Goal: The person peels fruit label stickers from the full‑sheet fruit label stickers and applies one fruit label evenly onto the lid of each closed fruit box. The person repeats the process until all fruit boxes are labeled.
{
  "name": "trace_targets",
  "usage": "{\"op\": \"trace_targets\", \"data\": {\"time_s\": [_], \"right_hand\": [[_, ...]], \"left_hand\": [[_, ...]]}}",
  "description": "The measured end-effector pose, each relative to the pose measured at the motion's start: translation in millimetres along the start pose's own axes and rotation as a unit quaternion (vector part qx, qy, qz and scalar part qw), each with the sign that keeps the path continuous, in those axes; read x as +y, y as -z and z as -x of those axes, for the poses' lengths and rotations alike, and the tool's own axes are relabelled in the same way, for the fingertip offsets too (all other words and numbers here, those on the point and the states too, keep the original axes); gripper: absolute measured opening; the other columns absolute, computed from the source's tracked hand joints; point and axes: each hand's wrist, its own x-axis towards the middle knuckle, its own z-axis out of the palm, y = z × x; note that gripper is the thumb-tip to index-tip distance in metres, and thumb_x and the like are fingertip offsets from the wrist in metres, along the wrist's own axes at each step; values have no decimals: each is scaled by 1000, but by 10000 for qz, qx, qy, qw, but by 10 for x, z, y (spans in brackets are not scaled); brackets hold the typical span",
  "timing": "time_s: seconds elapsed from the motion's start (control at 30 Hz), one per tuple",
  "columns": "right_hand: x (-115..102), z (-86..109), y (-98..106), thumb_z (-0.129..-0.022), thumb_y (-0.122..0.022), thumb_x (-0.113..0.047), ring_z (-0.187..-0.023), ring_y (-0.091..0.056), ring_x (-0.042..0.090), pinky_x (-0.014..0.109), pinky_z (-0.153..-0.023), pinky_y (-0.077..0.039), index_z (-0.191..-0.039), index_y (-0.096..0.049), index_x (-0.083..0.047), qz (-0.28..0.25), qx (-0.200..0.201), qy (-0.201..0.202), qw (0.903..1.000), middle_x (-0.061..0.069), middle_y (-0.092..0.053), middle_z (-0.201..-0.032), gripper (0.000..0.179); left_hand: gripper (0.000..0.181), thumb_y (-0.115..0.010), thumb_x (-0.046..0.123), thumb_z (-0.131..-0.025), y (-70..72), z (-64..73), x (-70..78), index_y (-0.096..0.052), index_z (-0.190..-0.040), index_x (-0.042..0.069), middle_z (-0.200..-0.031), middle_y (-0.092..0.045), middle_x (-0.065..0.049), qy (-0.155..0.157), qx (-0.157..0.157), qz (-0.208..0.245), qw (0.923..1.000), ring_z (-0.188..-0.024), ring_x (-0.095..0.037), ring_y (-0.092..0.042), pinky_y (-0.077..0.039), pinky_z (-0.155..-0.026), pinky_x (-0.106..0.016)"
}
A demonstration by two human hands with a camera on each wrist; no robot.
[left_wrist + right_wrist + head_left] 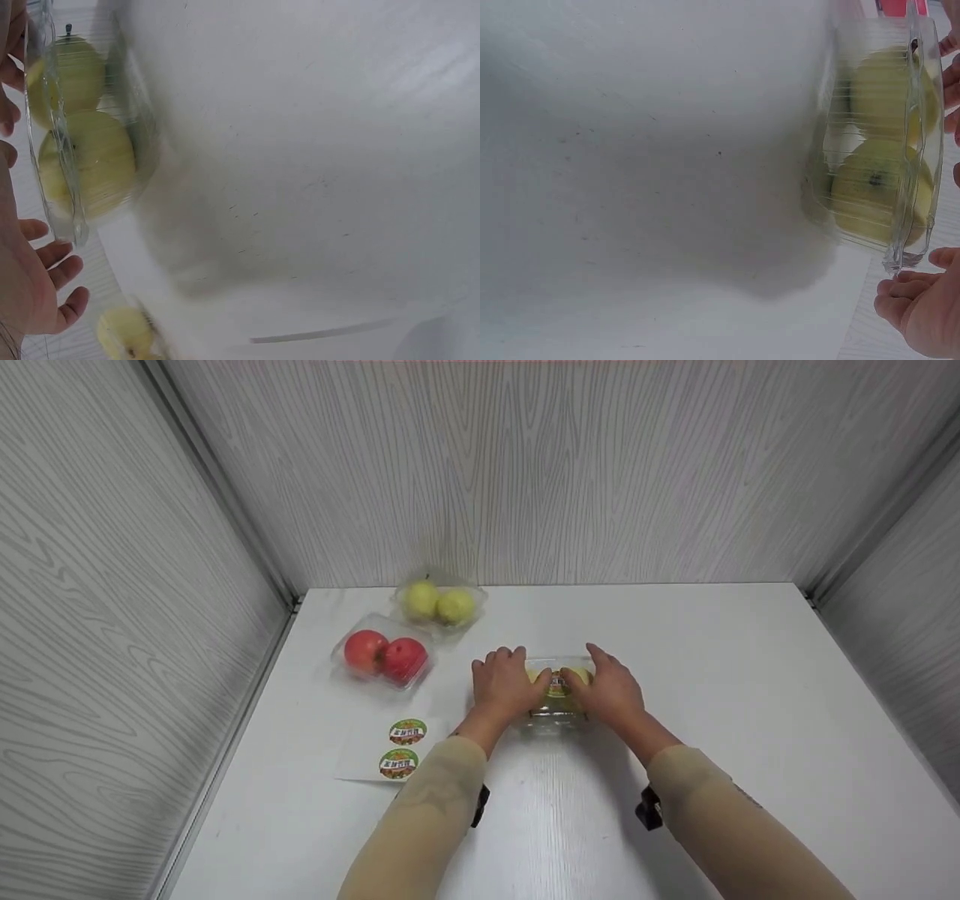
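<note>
A clear plastic clamshell box [556,723] with two yellow-green pears [94,161] inside sits on the white table, its lid down. On the lid is a round, colourful label [557,684]. From the left, my left hand [504,684] lays its thumb at the label's edge. The thumb of my right hand [611,690] meets the label from the other side. Both hands' other fingers spread loosely beside the ends of the box, as both wrist views show. Near the lid's corner lie the right fingertips [889,304]. The thumbs partly cover the label.
Left of the hands, a backing sheet [360,754] carries two more round labels [407,732]. Behind it stands a clear box of two red tomato-like fruits [405,660]. Another box with two pears [456,606] is near the back wall [525,472]. Side walls flank the table.
</note>
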Motion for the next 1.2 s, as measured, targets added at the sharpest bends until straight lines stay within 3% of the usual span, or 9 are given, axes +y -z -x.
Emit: {"op": "trace_targets", "data": {"time_s": [0.37,0.77,0.93,1.2], "right_hand": [[-27,-2,-27,-105,-54,-56,-145,-46,47,57,-117,-39,-158,-42,4,186,-43,-98,9998,29,-46,-158,81],[-67,-11,-43,-103,-54,-58,-140,-52,47,57,-115,-42,-158,-43,4,-85,27,-280,9996,30,-54,-151,83],[-74,-14,-70,-103,-54,-59,-135,-56,46,57,-111,-46,-158,-43,2,-217,114,-367,9990,30,-58,-146,83],[-72,6,-86,-103,-56,-57,-130,-59,47,57,-108,-48,-158,-43,3,-190,182,-359,9990,30,-62,-141,82]], "left_hand": [[67,-51,66,-99,-28,11,43,-72,-130,9,-122,-69,-11,230,-51,-5,9997,-115,-31,-65,-47,-99,-54],[63,-55,66,-98,-92,33,58,-74,-111,9,-107,-71,-12,275,483,210,9982,-102,-31,-68,-48,-91,-53],[63,-56,67,-97,-111,30,55,-76,-111,8,-104,-72,-12,314,664,322,9968,-98,-31,-70,-48,-89,-53],[66,-54,70,-96,-129,26,50,-77,-112,10,-104,-74,-10,383,523,174,9977,-97,-31,-71,-50,-91,-52]]}}
